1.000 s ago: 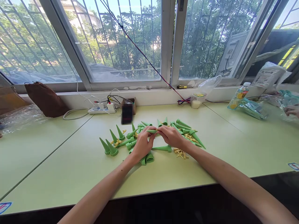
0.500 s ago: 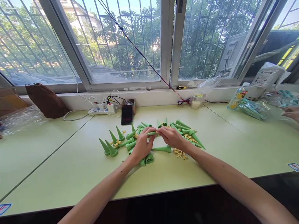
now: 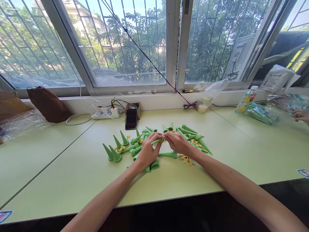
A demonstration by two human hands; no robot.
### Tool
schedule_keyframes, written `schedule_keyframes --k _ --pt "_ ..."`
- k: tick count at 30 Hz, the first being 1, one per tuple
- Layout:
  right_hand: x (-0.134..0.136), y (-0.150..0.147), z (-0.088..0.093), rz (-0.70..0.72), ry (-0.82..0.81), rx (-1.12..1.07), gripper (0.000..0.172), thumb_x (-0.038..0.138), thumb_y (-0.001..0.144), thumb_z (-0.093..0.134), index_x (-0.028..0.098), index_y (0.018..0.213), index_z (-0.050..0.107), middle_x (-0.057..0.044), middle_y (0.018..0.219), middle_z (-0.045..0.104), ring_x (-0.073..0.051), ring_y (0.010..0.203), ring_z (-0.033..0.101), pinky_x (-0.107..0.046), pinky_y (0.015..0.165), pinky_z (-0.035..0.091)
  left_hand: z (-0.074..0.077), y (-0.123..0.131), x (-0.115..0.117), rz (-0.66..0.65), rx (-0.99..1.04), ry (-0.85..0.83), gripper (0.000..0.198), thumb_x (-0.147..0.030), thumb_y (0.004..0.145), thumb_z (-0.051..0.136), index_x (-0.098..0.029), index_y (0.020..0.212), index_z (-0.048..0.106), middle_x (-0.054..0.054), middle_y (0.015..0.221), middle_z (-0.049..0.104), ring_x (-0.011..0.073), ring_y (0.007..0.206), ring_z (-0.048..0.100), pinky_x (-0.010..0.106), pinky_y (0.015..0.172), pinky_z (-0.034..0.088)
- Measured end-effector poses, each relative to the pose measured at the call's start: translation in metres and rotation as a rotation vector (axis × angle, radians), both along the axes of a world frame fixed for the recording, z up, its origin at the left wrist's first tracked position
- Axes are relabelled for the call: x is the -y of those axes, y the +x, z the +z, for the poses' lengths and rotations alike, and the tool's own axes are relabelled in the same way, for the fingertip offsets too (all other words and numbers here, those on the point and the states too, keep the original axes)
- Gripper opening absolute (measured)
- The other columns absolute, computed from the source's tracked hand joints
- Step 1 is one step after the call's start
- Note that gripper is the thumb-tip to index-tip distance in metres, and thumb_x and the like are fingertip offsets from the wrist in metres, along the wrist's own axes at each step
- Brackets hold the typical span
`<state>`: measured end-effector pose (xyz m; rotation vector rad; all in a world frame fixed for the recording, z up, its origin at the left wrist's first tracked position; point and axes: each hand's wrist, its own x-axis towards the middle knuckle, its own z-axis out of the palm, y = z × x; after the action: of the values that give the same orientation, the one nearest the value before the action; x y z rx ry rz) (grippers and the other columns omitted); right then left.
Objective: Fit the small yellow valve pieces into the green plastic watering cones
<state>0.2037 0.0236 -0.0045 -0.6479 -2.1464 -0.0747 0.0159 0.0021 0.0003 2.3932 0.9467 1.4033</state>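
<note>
My left hand (image 3: 147, 150) pinches a green plastic cone (image 3: 156, 141) held sideways above the pale green table (image 3: 72, 167). My right hand (image 3: 177, 141) meets it at the cone's end, fingers pinched together there; what they grip is too small to make out. Beneath and around both hands lies a heap of several green cones (image 3: 190, 132). Three more green cones (image 3: 116, 149) stand upright to the left. Small yellow pieces (image 3: 186, 159) are scattered just under my right wrist.
A white power strip (image 3: 105, 113) with cables, a dark small box (image 3: 131, 116) and a brown pouch (image 3: 47, 104) sit along the windowsill side. A jar (image 3: 202, 105), a bottle (image 3: 245, 100) and plastic bags (image 3: 264, 113) lie at right, where another person's hand (image 3: 300, 114) works.
The held cone's tip has dipped slightly and my hands have shifted a little lower. The other person's hand at the right edge has moved slightly.
</note>
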Motion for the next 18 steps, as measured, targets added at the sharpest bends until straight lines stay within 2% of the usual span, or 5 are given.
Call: schedule_keyframes --k 11,18 --pt "0.0002 0.0001 0.0001 -0.016 -0.030 -0.014 0.026 0.024 0.105 0.035 0.020 0.083 0.048 0.003 0.064 0.050 -0.011 0.053 0.039 -0.022 0.055 0.030 -0.0004 0.0004 0.0017 -0.052 -0.035 -0.002 0.016 -0.012 0.093 0.055 -0.023 0.102 0.062 0.006 0.109 0.067 0.0194 0.102 0.067 0.034 0.089 0.054" --pt "-0.0004 0.0004 -0.0006 -0.035 -0.048 0.006 0.027 0.025 0.105 0.034 0.021 0.082 0.046 0.003 0.063 0.050 -0.011 0.051 0.037 -0.022 0.055 0.029 0.0001 -0.0005 0.0024 -0.072 -0.070 -0.017 0.018 -0.012 0.093 0.053 -0.022 0.105 0.062 0.007 0.110 0.067 0.0196 0.103 0.065 0.034 0.090 0.053"
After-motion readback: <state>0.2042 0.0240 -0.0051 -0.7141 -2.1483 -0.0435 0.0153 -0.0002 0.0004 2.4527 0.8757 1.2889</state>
